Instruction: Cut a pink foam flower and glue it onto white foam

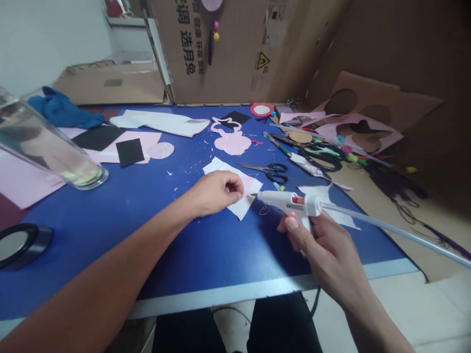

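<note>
- Gripping the glue gun firmly in the right hand, with a red light glowing on the body.
- Resting the left hand over the white sheet on the blue table, with thumb and forefinger curled close together; impossible to tell whether pinched on something small or only steadying the sheet.
- Aiming the nozzle at the sheet's right part, near the left fingertips, with scissors lying just beyond.
- Probably at a gluing step, judging by the nozzle's aim.
- Calling next, presumably, for a steady nozzle, a light squeeze and fingertips clear of the hot tip.
- Covering the sheet's middle with the left hand; unable to make out any glue, or to read the pink patch as separate piece or tint.
- Hard to judge any pressure on the trigger, partly behind fingers.
- Losing the glue stick's far end at the right edge, and part of the black tape roll at the left.
</note>
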`<control>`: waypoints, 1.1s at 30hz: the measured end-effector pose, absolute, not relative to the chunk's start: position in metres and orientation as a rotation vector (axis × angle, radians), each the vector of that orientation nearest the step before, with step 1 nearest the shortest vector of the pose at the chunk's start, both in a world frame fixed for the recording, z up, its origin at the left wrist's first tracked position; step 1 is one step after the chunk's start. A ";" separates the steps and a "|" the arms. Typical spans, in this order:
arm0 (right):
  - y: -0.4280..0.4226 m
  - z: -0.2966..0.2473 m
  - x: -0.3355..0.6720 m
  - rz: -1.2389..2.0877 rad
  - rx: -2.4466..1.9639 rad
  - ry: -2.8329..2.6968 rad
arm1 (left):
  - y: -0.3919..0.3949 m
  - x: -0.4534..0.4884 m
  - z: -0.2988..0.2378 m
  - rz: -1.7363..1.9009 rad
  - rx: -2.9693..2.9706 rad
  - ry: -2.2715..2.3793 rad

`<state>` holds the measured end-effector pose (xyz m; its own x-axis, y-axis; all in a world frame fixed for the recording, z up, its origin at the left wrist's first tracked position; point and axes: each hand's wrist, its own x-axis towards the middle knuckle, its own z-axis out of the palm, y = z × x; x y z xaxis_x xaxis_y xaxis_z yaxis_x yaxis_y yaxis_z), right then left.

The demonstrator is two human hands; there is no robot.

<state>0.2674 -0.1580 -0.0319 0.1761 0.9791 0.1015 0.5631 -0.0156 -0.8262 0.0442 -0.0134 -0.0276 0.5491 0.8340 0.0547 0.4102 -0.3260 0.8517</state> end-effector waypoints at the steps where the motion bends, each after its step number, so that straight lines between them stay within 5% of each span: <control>1: -0.158 -0.031 0.267 0.680 -1.679 -1.492 | -0.013 0.044 -0.028 0.631 1.935 1.016; 33: -0.156 -0.027 0.254 0.653 -1.702 -1.631 | -0.012 0.047 -0.024 0.548 1.945 1.101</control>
